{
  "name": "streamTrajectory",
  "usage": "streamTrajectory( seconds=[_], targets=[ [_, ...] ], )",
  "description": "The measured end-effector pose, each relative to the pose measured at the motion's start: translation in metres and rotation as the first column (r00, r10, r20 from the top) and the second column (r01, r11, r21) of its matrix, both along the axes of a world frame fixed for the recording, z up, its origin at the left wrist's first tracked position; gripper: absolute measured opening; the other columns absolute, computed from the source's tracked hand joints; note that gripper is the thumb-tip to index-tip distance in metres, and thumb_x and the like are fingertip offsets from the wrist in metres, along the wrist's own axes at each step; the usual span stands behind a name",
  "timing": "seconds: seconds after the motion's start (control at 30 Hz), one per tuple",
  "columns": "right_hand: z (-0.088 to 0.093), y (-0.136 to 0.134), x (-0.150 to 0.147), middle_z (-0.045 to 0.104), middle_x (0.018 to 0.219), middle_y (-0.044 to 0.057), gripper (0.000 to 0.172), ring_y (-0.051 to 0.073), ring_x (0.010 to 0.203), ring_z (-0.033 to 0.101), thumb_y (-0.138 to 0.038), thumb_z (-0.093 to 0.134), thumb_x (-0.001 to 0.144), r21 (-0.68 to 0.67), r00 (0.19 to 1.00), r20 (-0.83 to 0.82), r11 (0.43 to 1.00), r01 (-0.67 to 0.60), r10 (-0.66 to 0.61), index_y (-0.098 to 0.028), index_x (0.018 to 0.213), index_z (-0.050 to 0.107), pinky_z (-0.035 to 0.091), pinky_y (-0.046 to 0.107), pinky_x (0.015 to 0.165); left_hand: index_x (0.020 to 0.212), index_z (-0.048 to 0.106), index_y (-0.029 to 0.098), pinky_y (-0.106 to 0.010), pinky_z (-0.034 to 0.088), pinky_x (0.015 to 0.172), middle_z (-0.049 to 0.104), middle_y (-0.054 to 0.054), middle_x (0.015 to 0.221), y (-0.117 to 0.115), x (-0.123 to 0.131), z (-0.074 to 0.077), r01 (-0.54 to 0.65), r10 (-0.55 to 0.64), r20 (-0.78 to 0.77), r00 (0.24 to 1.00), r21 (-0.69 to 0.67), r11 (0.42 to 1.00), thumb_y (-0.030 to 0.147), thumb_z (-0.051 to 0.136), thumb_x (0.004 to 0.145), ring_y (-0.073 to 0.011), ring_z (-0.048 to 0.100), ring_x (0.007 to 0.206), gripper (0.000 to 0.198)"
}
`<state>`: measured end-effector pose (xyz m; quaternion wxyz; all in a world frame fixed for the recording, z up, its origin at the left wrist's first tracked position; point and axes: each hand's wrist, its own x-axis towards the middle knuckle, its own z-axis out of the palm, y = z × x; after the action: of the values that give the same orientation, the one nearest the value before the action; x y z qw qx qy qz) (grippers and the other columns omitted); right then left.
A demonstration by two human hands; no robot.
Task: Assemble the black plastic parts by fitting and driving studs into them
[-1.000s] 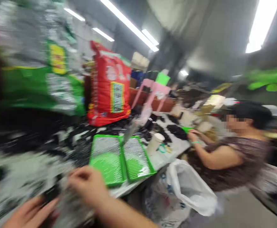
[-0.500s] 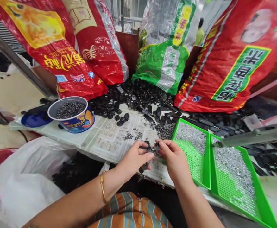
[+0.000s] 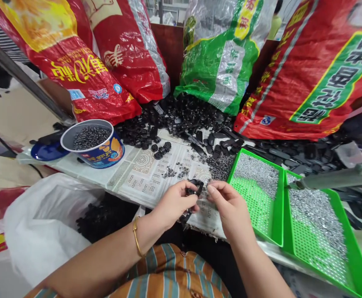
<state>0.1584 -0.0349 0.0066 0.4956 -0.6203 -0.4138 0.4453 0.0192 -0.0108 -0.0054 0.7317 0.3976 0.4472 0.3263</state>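
Note:
My left hand [image 3: 177,202] is closed round a black curved plastic part [image 3: 197,187] above the front of the table. Another dark piece [image 3: 185,216] shows below its fingers; whether the two are joined is unclear. A little to the right, my right hand [image 3: 228,200] has thumb and forefinger pinched together, apart from the black part. What that pinch holds, if anything, is too small to make out. Beyond the hands lie small loose dark bits [image 3: 177,170] and a heap of tiny dark pieces [image 3: 220,166]. Several round black caps [image 3: 161,150] sit farther left.
Two green perforated trays [image 3: 282,207] with small silvery metal pieces stand at right, under a grey metal arm [image 3: 339,176]. A blue tub [image 3: 103,155] of small dark pieces stands left. Printed sacks [image 3: 219,74] and black plastic parts [image 3: 187,118] line the back. A white bag [image 3: 44,231] hangs lower left.
My right fingers have drawn slightly away from the black part, and the dark piece seen at their tips is gone from view. The left hand has turned the part upright. The view has shifted slightly.

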Motion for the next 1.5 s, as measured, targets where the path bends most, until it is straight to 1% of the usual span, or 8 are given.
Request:
streamTrajectory(
  seconds=[0.1,0.2,0.4,0.57,0.8,0.93,1.27,1.5],
  targets=[
    [-0.004,-0.006,-0.002,0.058,0.072,0.001,0.025,0.014,0.068,0.051,-0.042,0.064,0.070,-0.118,0.996,-0.056,0.990,-0.076,0.070,-0.018,0.074,0.060,0.043,0.028,0.063,0.087,0.052,0.017,-0.020,0.039,0.051,0.056,0.004,0.056,0.000,-0.001,0.000,-0.063,0.063,-0.015,0.998,-0.033,0.997,0.019,0.057,0.069,-0.0092,0.056,0.051,0.019],
    [-0.007,-0.006,-0.005,0.056,0.069,0.000,0.028,0.011,0.064,0.048,-0.044,0.065,0.068,-0.165,0.992,-0.116,0.984,-0.072,0.053,-0.017,0.073,0.060,0.042,0.024,0.057,0.086,0.052,0.017,-0.021,0.040,0.053,0.056,0.005,0.055,0.000,-0.001,0.001,-0.098,0.098,-0.010,0.995,-0.028,0.995,0.019,0.058,0.068,-0.0088,0.056,0.051,0.019],
    [-0.007,-0.001,-0.011,0.053,0.061,-0.003,0.029,0.008,0.055,0.045,-0.043,0.069,0.063,-0.212,0.984,-0.178,0.976,-0.048,0.009,-0.016,0.070,0.061,0.040,0.020,0.050,0.085,0.051,0.017,-0.021,0.040,0.053,0.055,0.006,0.053,-0.002,-0.002,0.001,-0.108,0.108,0.013,0.994,0.003,0.994,0.017,0.057,0.068,-0.0081,0.053,0.049,0.018],
    [-0.002,0.001,-0.014,0.051,0.060,-0.002,0.032,0.009,0.055,0.044,-0.045,0.069,0.061,-0.239,0.987,-0.161,0.970,-0.045,0.006,-0.015,0.067,0.060,0.040,0.021,0.048,0.086,0.052,0.016,-0.021,0.040,0.055,0.056,0.005,0.053,-0.002,-0.004,0.000,-0.099,0.100,-0.008,0.995,0.039,0.994,0.017,0.057,0.068,-0.0081,0.054,0.051,0.019],
    [0.002,0.009,-0.010,0.050,0.057,-0.003,0.032,0.009,0.052,0.044,-0.046,0.068,0.061,-0.273,0.994,-0.029,0.956,-0.109,0.105,-0.016,0.064,0.058,0.042,0.024,0.051,0.084,0.054,0.015,-0.020,0.036,0.050,0.056,0.004,0.050,-0.002,-0.007,0.001,-0.078,0.082,-0.065,0.995,0.052,0.996,0.024,0.057,0.071,-0.0086,0.051,0.049,0.015],
    [0.000,0.011,-0.008,0.053,0.057,-0.001,0.031,0.010,0.051,0.046,-0.045,0.066,0.064,-0.257,0.985,0.028,0.954,-0.156,0.168,-0.016,0.064,0.058,0.041,0.025,0.052,0.080,0.055,0.016,-0.021,0.038,0.052,0.056,0.004,0.049,-0.002,-0.007,-0.001,-0.082,0.083,-0.029,0.996,0.044,0.996,0.024,0.058,0.072,-0.0086,0.051,0.048,0.012],
    [-0.005,0.000,-0.017,0.053,0.059,-0.003,0.030,0.010,0.054,0.050,-0.043,0.071,0.059,-0.232,0.963,-0.268,0.970,-0.068,0.003,-0.017,0.066,0.059,0.044,0.026,0.058,0.077,0.052,0.017,-0.019,0.037,0.049,0.053,0.004,0.050,-0.004,-0.005,0.002,-0.147,0.164,0.097,0.982,-0.156,0.977,0.025,0.059,0.071,-0.0084,0.051,0.047,0.012],
    [-0.009,0.001,-0.017,0.057,0.064,0.000,0.030,0.013,0.059,0.052,-0.044,0.068,0.064,-0.218,0.974,-0.227,0.974,-0.064,0.013,-0.017,0.074,0.059,0.045,0.028,0.060,0.084,0.051,0.017,-0.022,0.042,0.057,0.057,0.003,0.061,-0.004,-0.005,0.005,-0.153,0.182,0.133,0.974,-0.203,0.967,0.018,0.059,0.069,-0.0083,0.053,0.056,0.017]
  ],
)
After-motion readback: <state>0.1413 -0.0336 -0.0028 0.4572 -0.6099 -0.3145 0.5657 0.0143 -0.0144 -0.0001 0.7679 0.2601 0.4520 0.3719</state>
